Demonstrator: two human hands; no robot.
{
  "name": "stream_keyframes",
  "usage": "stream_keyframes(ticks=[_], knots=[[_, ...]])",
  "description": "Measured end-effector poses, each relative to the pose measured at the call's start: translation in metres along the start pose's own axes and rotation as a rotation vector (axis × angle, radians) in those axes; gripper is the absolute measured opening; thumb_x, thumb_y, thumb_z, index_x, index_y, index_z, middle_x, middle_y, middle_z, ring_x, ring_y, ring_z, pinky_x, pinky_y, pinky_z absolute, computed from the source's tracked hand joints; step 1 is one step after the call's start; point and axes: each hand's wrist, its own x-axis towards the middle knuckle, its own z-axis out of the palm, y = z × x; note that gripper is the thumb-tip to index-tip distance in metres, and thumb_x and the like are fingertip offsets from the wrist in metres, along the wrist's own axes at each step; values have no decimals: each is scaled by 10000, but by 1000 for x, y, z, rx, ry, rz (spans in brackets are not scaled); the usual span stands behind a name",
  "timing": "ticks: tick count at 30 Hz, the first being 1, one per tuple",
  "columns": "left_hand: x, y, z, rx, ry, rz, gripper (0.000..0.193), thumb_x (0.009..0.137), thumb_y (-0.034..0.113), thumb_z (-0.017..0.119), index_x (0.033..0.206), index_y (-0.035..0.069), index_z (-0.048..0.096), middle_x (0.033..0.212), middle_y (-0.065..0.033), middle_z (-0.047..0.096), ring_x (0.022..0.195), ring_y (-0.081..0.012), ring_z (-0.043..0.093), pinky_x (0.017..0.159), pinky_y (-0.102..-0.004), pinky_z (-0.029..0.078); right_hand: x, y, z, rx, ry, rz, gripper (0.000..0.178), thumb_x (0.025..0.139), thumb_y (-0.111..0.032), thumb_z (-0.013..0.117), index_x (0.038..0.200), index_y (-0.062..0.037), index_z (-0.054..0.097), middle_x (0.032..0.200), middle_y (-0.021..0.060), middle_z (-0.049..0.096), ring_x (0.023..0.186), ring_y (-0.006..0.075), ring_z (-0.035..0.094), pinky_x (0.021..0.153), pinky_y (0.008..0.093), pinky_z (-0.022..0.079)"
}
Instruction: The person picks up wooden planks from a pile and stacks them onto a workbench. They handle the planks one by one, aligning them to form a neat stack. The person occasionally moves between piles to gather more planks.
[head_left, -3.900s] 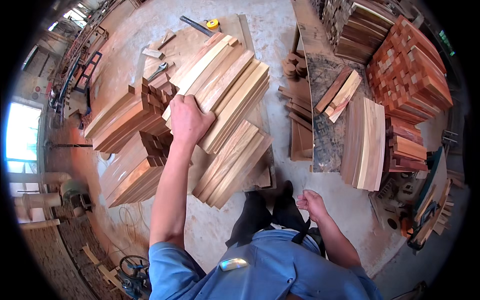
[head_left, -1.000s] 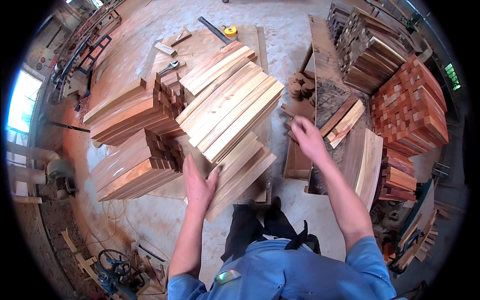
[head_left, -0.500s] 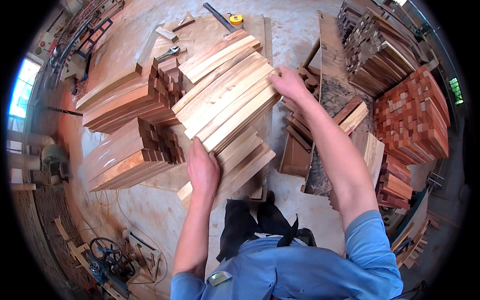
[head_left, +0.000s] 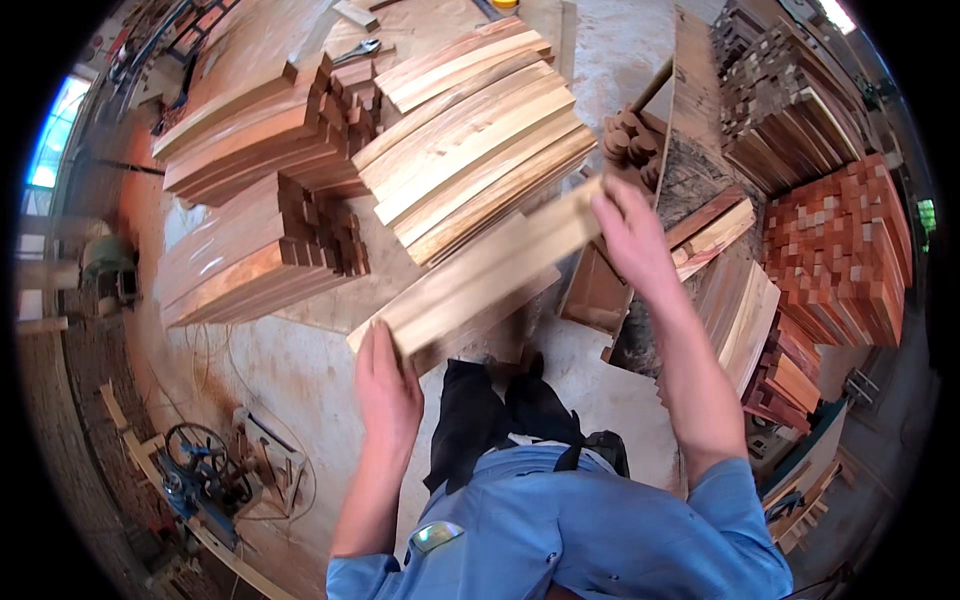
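A pale wooden board point(head_left: 480, 268) spans the space in front of me, slightly smeared by motion and sloping up to the right. My left hand point(head_left: 388, 388) is closed on its left end, thumb and fingers on the near edge. At the other end, my right hand point(head_left: 635, 235) grips the board with its fingers partly hidden behind it. Just beyond lies a stack of light boards point(head_left: 465, 150), laid side by side in layers. Under the held board, another pale plank point(head_left: 510, 308) is partly covered.
Reddish-brown board stacks point(head_left: 235, 255) stand to the left. On the right are a long workbench point(head_left: 690, 110), a tall pile of red-brown blocks point(head_left: 835, 250) and leaning boards point(head_left: 735, 320). An adjustable wrench point(head_left: 362, 48) lies at the back. A machine with a handwheel point(head_left: 205, 460) stands lower left.
Both hands have come away from the light stack's near side and toward me, with one board now held between them. My view has shifted, so the stacks appear displaced.
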Motion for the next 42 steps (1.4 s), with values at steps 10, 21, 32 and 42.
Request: stream_keyframes(ticks=[10, 21, 32, 42], knots=[[-86, -53, 13, 62, -28, -181, 480, 886, -13, 607, 1352, -67, 502, 1285, -305, 568, 1142, -461, 582, 980, -471, 494, -72, 28, 78, 66, -237, 126, 584, 971, -373, 578, 1334, 83, 537, 1344, 282, 560, 1259, 409, 532, 1087, 421, 403], [-71, -101, 56, -705, 175, -566, 725, 996, 208, 559, 1564, -50, 187, 1598, -234, 292, 1448, -318, 347, 1169, -387, 294, -46, 64, 86, 265, -211, 165, 590, 988, -362, 565, 1405, 51, 505, 1420, 261, 543, 1354, 348, 503, 1125, 361, 372], [-37, -120, 77, -1269, 80, -640, 622, 1049, 245, 403, 1582, 6, 191, 1590, -186, 282, 1460, -281, 288, 1203, -376, 211, -22, 59, 112, 264, -251, 75, 529, 1047, -304, 446, 1430, 60, 469, 1485, 230, 492, 1413, 309, 435, 1176, 341, 297], [-30, -107, 68, -1000, -5, -623, 619, 1072, 280, 388, 1574, 0, 157, 1626, -197, 213, 1487, -302, 227, 1217, -381, 167, -20, 52, 105, 278, -221, 178, 496, 1057, -311, 422, 1378, 52, 533, 1409, 229, 566, 1337, 299, 522, 1128, 336, 361]])
